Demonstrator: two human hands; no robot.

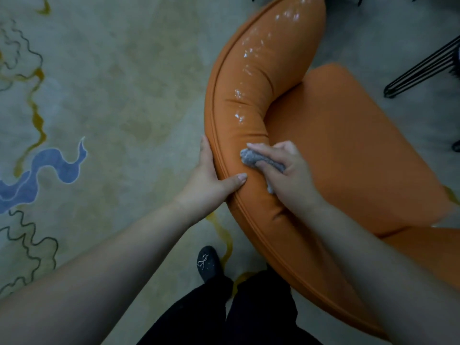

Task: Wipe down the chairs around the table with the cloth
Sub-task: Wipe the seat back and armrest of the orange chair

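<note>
Cloth (251, 159) under right hand (286, 170) presses orange chair (249, 100) backrest.

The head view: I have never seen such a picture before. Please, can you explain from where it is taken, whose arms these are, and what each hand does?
There is only one picture. It comes from a camera worn on a person's head, looking forward and down, so the two bare arms belong to that person. No machine is here.

The left hand holds the outer edge of the curved back of an orange chair, thumb on top, as if to steady it. The right hand holds a small grey cloth in its grip and presses it on the padded backrest. Further along, the backrest shines, perhaps wet.

Below is a patterned carpet and the person's dark slipper. At top right stand thin black metal legs of other furniture.
</note>
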